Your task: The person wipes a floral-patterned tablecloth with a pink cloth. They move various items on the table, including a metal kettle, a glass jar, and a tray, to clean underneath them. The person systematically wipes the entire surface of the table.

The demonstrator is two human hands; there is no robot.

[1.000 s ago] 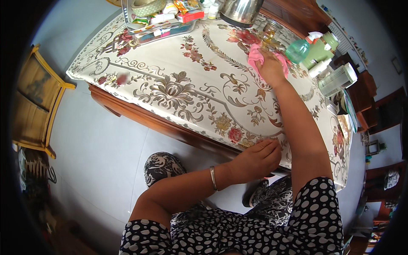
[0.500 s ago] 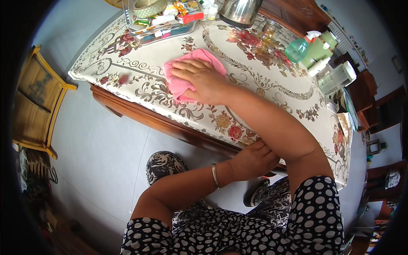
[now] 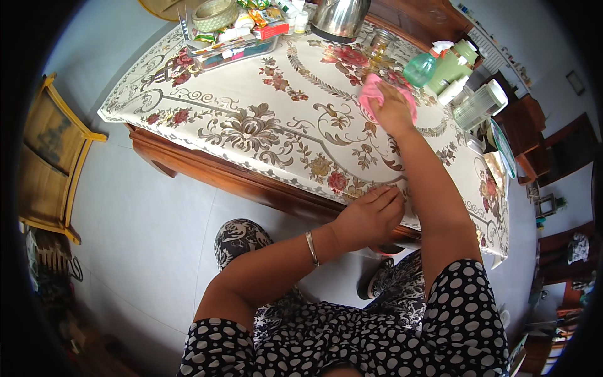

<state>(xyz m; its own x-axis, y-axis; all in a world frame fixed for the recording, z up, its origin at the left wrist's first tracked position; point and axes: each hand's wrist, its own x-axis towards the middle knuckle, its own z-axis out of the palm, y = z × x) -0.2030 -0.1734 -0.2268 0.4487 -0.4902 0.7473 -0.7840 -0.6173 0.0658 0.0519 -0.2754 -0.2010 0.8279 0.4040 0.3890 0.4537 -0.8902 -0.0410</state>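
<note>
My right hand presses a pink cloth onto the flowered tablecloth, toward the far right of the table. The cloth is bunched under and around the fingers. A green spray bottle stands just beyond it. At the table's near edge rests my left hand, fingers bent and pressed together, a bangle on the wrist. Whatever its fingertips may hold is hidden.
A clear bin of packets and small goods stands at the far left, beside a steel kettle. Near the right side are a glass jar, a green container and a clear pitcher. A wooden chair stands left.
My right hand has slid the pink cloth from the middle-left of the table to the far right, extending the arm. My left hand stays at the near edge, shifted slightly.
</note>
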